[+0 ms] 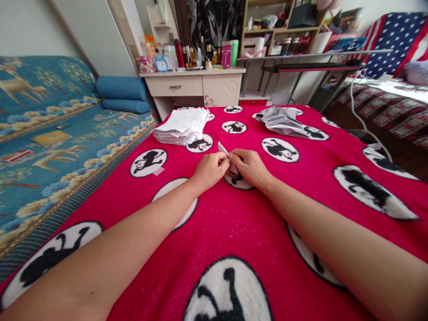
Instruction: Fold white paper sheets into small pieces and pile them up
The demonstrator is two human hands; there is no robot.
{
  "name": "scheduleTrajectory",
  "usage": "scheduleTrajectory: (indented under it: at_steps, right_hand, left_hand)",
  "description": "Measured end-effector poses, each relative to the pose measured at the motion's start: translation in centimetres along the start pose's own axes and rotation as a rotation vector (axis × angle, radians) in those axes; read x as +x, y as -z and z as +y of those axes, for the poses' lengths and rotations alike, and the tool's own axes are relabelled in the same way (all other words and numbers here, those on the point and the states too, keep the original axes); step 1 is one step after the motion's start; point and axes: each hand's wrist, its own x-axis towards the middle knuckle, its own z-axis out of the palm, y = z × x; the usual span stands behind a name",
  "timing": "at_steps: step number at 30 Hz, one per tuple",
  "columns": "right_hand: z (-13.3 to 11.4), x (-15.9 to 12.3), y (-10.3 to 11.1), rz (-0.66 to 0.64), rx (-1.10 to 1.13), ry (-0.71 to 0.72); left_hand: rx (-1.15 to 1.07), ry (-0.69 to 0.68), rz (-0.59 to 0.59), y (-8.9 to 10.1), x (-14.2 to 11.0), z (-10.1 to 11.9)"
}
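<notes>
Both of my hands meet over the red cloth [240, 223] near the middle of the view. Between them is a small folded piece of white paper [222, 148], its pointed end sticking up past my fingers. My left hand [211, 170] pinches it from the left, fingers curled. My right hand [250, 167] grips it from the right, thumb and fingers pressed together. Most of the paper is hidden by my fingers. Beyond my left hand lies a stack of white paper sheets [183, 122]. Farther to the right sits a pile of folded papers [282, 120].
A tiny paper scrap [158, 170] lies on the cloth at left. A blue patterned sofa [67, 147] runs along the left side. Behind the table stand a white dresser [179, 87] with bottles and a desk [310, 57]. A white cable [363, 120] hangs at right.
</notes>
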Motion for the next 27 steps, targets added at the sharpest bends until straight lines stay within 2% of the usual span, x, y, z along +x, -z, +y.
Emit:
scheduleTrajectory:
  at_steps: [27]
  right_hand:
    - [0.19, 0.09, -0.10, -0.003, 0.007, -0.008]
  left_hand:
    - [-0.011, -0.007, 0.012, -0.04, 0.03, -0.01]
